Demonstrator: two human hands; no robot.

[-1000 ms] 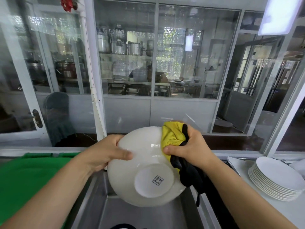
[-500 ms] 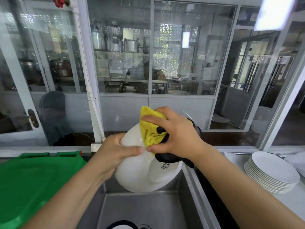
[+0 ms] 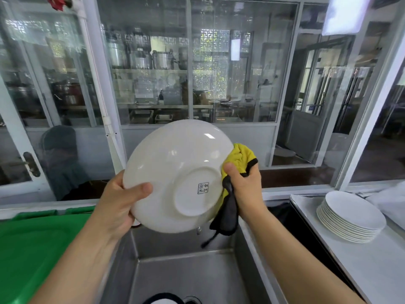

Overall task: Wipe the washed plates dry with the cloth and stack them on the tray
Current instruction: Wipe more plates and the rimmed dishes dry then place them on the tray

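A white plate (image 3: pixel 175 163) is held up above the sink with its underside and stamped foot ring facing me. My left hand (image 3: pixel 118 202) grips its lower left rim, thumb across the back. My right hand (image 3: pixel 245 189) grips a yellow and black cloth (image 3: pixel 240 157) pressed against the plate's right edge; the cloth's black end hangs down below the hand. A stack of several white plates (image 3: pixel 350 216) sits on the steel tray (image 3: pixel 361 264) at the right.
A steel sink basin (image 3: pixel 186 275) lies below the plate, with a dark-rimmed item at its bottom edge. A green plastic lid (image 3: pixel 37 249) covers the left side. Glass partitions stand straight ahead, a kitchen behind them.
The plate has been tilted up so its whole underside faces me. My right hand with the cloth slid from the plate's top to its right edge.
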